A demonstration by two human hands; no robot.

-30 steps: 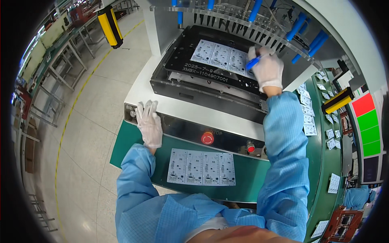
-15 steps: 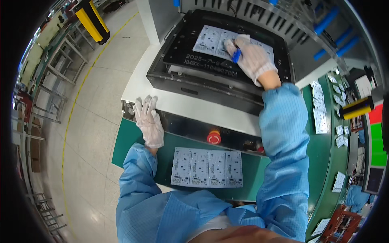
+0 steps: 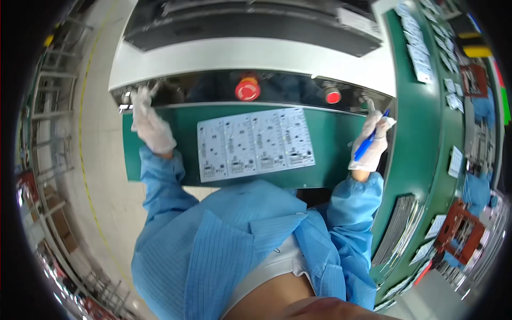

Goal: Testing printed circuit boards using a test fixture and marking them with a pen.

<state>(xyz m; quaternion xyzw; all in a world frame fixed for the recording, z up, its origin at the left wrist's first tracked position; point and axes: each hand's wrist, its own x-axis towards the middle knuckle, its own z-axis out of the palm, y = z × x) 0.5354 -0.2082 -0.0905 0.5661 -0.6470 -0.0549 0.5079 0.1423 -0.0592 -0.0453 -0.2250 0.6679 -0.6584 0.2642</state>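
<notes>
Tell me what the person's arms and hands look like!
The left hand and right hand each wear a thin-looking, white fitted glove. Loose, light-blue fabric sleeves, long and wrinkled, cover the arms. A small gap shows between each glove and its blue cuff.

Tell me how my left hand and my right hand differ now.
Your right hand holds a blue pen; your left hand shows nothing held. Your left hand is at the left end of the black control panel, your right hand near its right end. Both wear whitish gloves and come out of light-blue sleeves.
</notes>
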